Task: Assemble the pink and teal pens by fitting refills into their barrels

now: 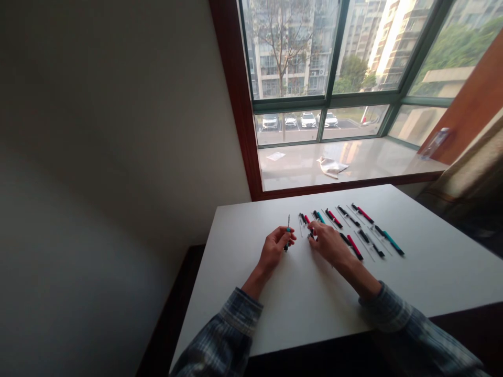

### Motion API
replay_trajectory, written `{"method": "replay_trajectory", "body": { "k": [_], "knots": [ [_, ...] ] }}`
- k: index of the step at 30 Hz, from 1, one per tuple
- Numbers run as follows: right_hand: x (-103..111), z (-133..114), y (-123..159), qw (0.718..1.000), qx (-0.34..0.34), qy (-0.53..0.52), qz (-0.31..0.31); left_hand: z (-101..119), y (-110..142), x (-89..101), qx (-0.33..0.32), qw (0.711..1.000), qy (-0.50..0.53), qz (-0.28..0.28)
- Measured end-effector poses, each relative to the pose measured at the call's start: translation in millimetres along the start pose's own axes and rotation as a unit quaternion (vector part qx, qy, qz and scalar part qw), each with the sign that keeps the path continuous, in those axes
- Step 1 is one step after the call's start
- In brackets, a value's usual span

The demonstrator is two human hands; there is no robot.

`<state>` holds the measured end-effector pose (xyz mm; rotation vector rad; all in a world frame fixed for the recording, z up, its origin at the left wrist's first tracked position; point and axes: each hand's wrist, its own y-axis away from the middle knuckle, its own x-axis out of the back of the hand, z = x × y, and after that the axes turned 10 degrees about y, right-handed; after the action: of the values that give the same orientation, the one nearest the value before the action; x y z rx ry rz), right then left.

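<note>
My left hand (277,248) holds a slim pen with a teal band (288,233) upright between its fingers, the tip pointing away from me. To its right, my right hand (328,243) has thumb and forefinger closed around a small black pen piece (310,233). Several black pen parts paired with red or teal barrels lie in slanted rows beyond the hands, such as a red-and-black one (354,247) and a teal-and-black one (393,242). Thin clear tubes (364,246) lie beside them. The hands hide part of the nearest row.
Everything lies on a white table (314,324) pushed against a wide window sill (298,170). A crumpled paper (332,166) and a clear plastic bottle (437,142) rest on the sill. A patterned curtain (467,178) hangs at the right, and a wall stands left.
</note>
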<state>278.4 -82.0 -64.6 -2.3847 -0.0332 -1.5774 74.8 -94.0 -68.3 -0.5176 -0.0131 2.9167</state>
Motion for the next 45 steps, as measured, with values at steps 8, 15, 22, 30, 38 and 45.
{"method": "replay_trajectory", "body": {
  "k": [8, 15, 22, 30, 38, 45],
  "knots": [
    [20.6, -17.6, 1.3, 0.987, 0.034, -0.154, 0.031, 2.1, 1.5, -0.4, -0.012, 1.0, -0.014, -0.014],
    [20.8, -39.0, -2.5, 0.951, 0.025, -0.307, 0.018, 6.3, 4.8, -3.4, -0.019, 0.998, -0.023, -0.057],
    [26.8, -32.2, -7.8, 0.922, 0.005, -0.385, 0.053, 2.2, 3.6, -2.4, -0.005, 0.998, -0.034, -0.06],
    [21.7, -31.6, 21.4, 0.941, -0.014, -0.337, 0.025, 4.2, 4.1, -0.9, 0.027, 0.999, 0.018, -0.032],
    [5.9, -44.2, 50.2, 0.968, -0.005, -0.249, 0.001, 5.8, 3.8, -0.5, 0.012, 1.0, -0.005, 0.012],
    [14.7, -13.0, 62.6, 0.993, -0.051, -0.105, 0.036, 3.0, 0.1, 0.2, 0.009, 0.999, -0.004, 0.045]
  ]
}}
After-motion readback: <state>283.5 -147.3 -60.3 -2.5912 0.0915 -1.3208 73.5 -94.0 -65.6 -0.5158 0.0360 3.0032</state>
